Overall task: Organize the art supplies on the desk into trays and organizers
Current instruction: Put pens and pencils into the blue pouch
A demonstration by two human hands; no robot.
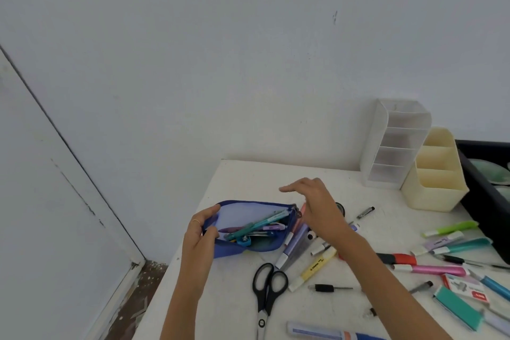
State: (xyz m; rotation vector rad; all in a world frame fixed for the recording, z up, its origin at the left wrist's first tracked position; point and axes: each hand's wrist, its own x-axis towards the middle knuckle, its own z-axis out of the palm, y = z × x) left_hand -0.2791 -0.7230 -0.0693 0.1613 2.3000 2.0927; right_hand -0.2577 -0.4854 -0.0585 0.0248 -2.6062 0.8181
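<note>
Left grip (202, 232) clamped on pouch (240, 214) | right grip (314, 204) apart | organizers (397, 143) (436, 176): 2 | scissors (265, 302): 1

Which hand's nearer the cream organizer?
Right. The right hand hovers by the zipper end of the blue pouch, left of the cream organizer. The left hand grips the pouch's other end, further left.

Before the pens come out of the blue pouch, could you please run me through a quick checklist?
1. Blue pouch unzipped, mouth open: ok.
2. Left hand grips the pouch's left end: ok.
3. Right hand clear of the zip pull: cannot tell.
4. Pens inside, in plain view: ok.
5. Cream organizer upright, compartments look empty: ok.
6. Scissors closed, apart from both hands: ok.
</note>
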